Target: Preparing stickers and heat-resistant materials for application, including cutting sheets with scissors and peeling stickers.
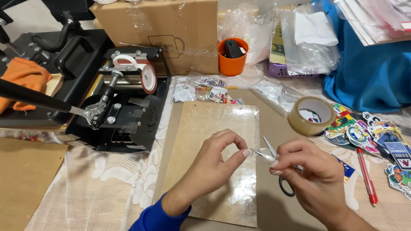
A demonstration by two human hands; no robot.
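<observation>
- While both hands work above the bench, the left hand pinches thumb to forefinger on one end of a small clear strip, likely tape; other fingers curl loose.
- Right hand pinches the strip's other end with thumb and forefinger, and also carries scissors: blades open, tips up and left, black loop hanging below the palm.
- Strip spans the gap between the hands, long axis roughly left to right, slightly down toward the right; it touches both hands, so neither is nearer. Blades lie just right of and behind its middle.
- Under the hands: a brown card sheet with clear film over it, long axis running away from the person.
- Tape roll stands tilted just beyond the right hand, apart from it.
- Red pen and a spread of stickers lie right of the right hand.
- Orange cup at the far side holds a black object; cannot tell what.
- Purple basket holds clear bags with card inserts.
- Black mug press holds a white mug on its side, far left, well apart.
</observation>
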